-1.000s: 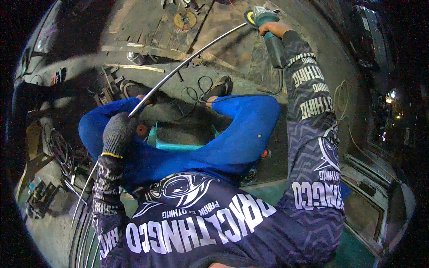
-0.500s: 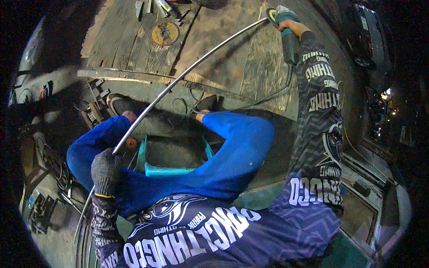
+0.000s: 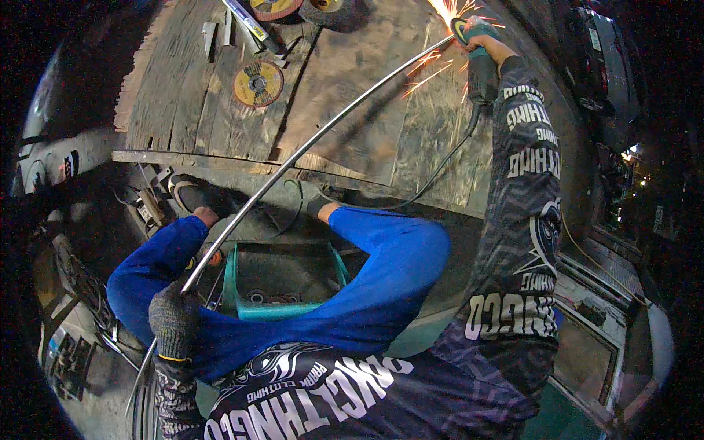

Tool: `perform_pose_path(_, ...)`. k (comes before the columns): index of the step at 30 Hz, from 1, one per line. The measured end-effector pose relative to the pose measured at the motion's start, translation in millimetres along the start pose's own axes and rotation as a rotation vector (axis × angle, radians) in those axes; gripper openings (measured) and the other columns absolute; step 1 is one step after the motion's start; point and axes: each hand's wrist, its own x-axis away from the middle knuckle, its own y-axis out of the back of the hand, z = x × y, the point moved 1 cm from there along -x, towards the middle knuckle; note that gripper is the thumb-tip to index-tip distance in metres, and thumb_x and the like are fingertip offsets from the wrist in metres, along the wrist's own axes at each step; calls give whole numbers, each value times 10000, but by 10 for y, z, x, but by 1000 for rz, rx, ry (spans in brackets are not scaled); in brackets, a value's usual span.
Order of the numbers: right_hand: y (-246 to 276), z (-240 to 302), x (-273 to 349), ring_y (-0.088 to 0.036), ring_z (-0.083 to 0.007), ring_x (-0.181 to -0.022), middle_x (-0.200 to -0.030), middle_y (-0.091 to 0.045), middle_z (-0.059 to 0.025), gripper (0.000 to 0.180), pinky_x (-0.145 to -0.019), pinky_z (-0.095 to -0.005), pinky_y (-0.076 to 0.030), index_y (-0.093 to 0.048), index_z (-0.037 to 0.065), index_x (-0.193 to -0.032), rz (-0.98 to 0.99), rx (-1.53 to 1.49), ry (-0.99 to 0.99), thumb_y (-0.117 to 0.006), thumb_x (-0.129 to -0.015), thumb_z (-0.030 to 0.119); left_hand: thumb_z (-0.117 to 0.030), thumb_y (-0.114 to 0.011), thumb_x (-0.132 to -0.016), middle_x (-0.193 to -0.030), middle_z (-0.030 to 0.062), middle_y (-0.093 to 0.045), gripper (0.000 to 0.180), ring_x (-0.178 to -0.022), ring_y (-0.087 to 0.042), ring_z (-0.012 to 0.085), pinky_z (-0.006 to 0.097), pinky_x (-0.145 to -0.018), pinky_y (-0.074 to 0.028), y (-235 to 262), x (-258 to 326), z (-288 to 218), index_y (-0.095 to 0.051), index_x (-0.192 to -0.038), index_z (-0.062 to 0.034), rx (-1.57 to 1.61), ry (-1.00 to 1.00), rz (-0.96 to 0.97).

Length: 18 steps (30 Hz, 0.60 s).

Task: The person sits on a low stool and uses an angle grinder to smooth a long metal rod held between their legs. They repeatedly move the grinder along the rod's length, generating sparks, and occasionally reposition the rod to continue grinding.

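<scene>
Watching from the side: a long, thin metal rod (image 3: 293,158) ran aslant from beside the seated person's left thigh, over the wooden boards (image 3: 359,95), to the angle grinder (image 3: 481,79) at its far end. Sparks (image 3: 442,10) sprayed there, so disc and metal seemed to be in contact.

Left hand (image 3: 174,323), in a grey knit glove, was closed around the rod low down, its tail trailing behind; probably gripped well back to steady the length and keep those fingers clear of the sparks. Right hand (image 3: 491,45), ungloved, was wrapped about the grinder near its head, arm stretched out, likely to hold the disc away from the body. Fingertips there were too small to make out.

Power cord (image 3: 449,163) looped back across the boards. Spare disc (image 3: 258,83) lay flat, well apart from the rod, perhaps for easy reach. Teal bin (image 3: 279,312) sat between the legs.
</scene>
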Motion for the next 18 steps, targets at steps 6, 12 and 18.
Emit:
perform_pose_path(6, -64, 49, 185, -607, -194, -643, -791, -665, -58, 295, -613, -331, -490, -701, 111, -830, 17, -132, -100, -759, -672, 354, -206, -665, -743, -786, 204, -668, 291, -777, -650, 404, 501, -691, -519, 64, 6, -92, -719, -995, -73, 32, 5, 36)
perform_pose_path(12, -291, 71, 294, -601, -209, -612, -767, -655, -67, 301, -594, -353, -486, -689, 104, -818, -143, -115, -70, -757, -652, 346, -278, -675, -781, -799, 208, -673, 270, -797, -657, 391, 485, -699, -521, 196, 35, -183, -725, -928, -58, 66, 2, 39)
perform_pose_path(18, -324, -20, 100, -628, -156, -795, -867, -697, -35, 233, -742, -305, -472, -735, 133, -837, -136, 383, 416, -694, -740, 341, -366, -662, -827, -789, 213, -665, 332, -789, -651, 398, 502, -696, -511, 104, -44, -270, -701, -807, -37, 122, -91, -29)
